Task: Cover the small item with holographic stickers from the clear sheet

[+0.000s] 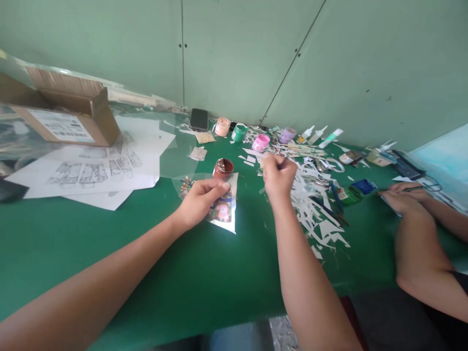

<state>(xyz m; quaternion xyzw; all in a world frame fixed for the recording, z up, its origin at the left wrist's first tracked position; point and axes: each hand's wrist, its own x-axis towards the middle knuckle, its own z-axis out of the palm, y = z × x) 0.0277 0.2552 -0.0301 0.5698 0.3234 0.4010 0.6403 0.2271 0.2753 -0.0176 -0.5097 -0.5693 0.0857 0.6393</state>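
Note:
My left hand [199, 202] pinches a small painted picture [223, 210] with pink, blue and brown patches. A white sheet [233, 225] lies behind the picture, and clear film sticks out to its left. Just beyond that hand is an uncapped jar of reddish-brown paint [223, 168]. My right hand [278, 176] is raised to the right of the picture, fingers closed. A small dark bit of something shows at its fingers, but its kind is hidden. Past this hand stands an open jar of pink paint [261, 143].
White paper scraps [314, 219] spread on the right, with scissors [321, 181] among them. Peach [222, 126], green [240, 132] and lilac [287, 135] paint jars stand along the wall. Printed sheets [146, 156] and a cardboard box [73, 114] are left. A co-worker's hands [405, 197] work at right.

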